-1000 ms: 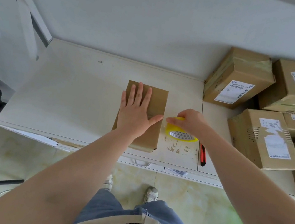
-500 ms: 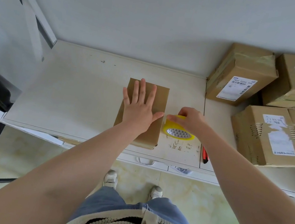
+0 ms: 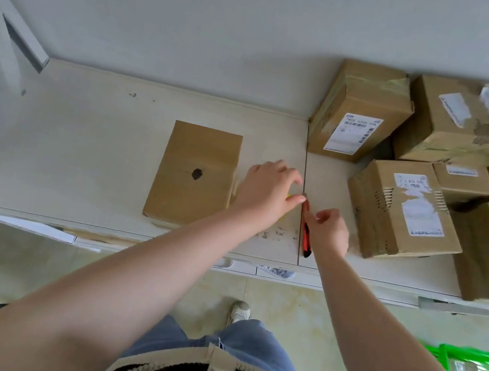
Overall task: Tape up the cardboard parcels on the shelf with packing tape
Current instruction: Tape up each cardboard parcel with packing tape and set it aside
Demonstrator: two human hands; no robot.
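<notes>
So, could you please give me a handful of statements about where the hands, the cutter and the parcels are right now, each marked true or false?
1. The left hand lies flat on top of the flat parcel. False: it is to the right of that parcel, over the yellow tape roll, which it mostly hides.
2. The right hand is at the red cutter. True.
3. The flat parcel has a dark spot on its top face. True.
4. The cutter lies on top of a labelled parcel. False: it lies on the shelf, along the seam between two panels.
5. Several labelled parcels are piled at the right end of the shelf. True.
</notes>
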